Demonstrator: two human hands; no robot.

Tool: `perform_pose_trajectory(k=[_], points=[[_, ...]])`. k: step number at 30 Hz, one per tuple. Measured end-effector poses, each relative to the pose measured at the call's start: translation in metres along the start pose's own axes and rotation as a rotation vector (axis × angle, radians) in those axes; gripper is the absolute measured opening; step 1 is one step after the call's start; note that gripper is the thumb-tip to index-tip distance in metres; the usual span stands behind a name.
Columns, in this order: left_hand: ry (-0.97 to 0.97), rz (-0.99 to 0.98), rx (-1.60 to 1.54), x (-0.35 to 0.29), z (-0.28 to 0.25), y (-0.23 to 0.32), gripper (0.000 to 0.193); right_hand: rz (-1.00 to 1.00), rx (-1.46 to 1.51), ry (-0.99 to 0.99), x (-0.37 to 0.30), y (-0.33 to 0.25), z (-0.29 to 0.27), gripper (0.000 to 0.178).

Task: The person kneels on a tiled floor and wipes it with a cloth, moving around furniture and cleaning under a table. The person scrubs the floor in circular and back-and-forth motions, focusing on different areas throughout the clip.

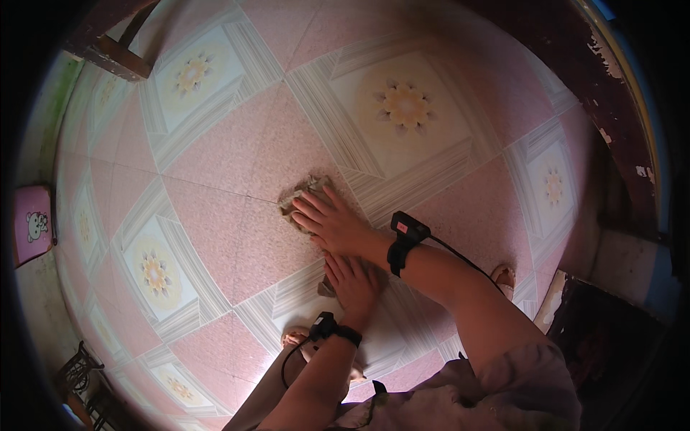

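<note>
Crumpled brown-grey cloth [287, 207] is lying on the tiled floor [230, 208] in front of me, and my right hand [332, 221] is pressing on it, palm down, fingers slightly apart and laid over its folds rather than pinching them. I am probably holding it flat like this so that the push is spreading across the whole bundle. My left hand [353, 286] is resting just behind, near my right wrist, its fingers extended and parted; a brown edge [325, 289] is showing beside it, though I cannot tell whether that belongs to the same piece. I am likely placing that hand so low and close to share the weight while I am leaning forward, with my feet set apart on either side.

The fabric is looking soft and rumpled, its outline ragged and bunched into ridges. Under it, the floor is spreading out in speckled pink squares, alternating with pale ones framed in grey stripes and carrying yellow flower motifs [405, 106]; its sheen is suggesting something smooth and hard. Black straps are circling both wrists, each carrying a small boxy device [411, 227], and a thin dark cable [460, 259] is trailing along my right forearm.
</note>
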State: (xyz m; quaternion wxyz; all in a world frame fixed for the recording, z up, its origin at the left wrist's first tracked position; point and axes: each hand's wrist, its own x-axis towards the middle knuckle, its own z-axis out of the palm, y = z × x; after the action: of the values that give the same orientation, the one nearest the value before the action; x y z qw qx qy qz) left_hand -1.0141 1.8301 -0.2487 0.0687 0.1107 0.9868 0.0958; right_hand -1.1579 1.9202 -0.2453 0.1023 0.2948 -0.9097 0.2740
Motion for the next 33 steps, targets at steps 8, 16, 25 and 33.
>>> perform_pose_trajectory(k=[8,16,25,33], points=[[0.020,-0.031,0.076,0.097,-0.023,0.000,0.078,0.096,-0.091,0.054,0.065,0.056,-0.006,0.062],[-0.144,0.284,0.013,0.103,-0.012,-0.004,0.070,0.795,-0.236,0.112,-0.004,0.074,-0.009,0.063],[0.077,0.011,0.009,0.132,-0.030,-0.019,0.078,0.156,-0.056,0.050,0.096,0.074,0.010,0.058],[0.170,-0.108,0.174,0.235,-0.040,-0.037,0.074,0.154,-0.151,0.016,0.210,0.115,0.029,0.062]])
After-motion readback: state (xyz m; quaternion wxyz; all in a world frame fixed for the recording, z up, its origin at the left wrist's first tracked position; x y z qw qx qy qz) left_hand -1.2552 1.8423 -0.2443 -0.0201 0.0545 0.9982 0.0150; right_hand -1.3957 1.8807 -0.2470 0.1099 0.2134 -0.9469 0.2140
